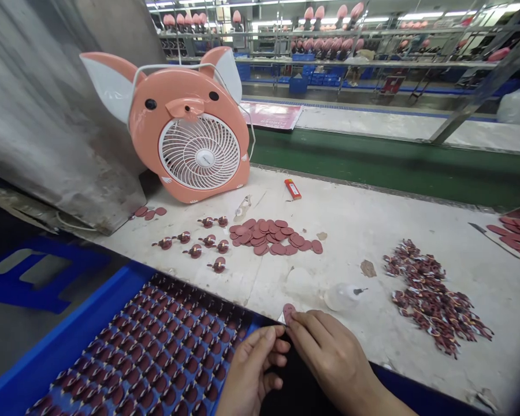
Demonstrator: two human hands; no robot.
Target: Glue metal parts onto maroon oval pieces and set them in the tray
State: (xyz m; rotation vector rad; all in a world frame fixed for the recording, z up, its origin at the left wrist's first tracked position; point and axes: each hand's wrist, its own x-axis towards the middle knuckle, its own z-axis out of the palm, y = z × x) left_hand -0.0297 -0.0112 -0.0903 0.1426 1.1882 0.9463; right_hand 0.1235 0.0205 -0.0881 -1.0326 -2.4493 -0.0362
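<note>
Head view: my right hand (333, 358) is closed at the fingertips, apparently pinching a small maroon oval piece (288, 312), its long axis pointing far. My left hand (253, 370) is just left and nearer, fingers (268, 335) curled; whether they touch the piece I cannot tell. Near left, a blue tray (69, 329) holds rows of similar pieces (169, 370). On the bench (364, 231) lie loose ovals (264, 237), far, and a tangled heap of strung pieces (431, 297), right.

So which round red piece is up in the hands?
The reddish disc at the right hand's fingertips; all the others lie on the bench or blue tray.
</note>
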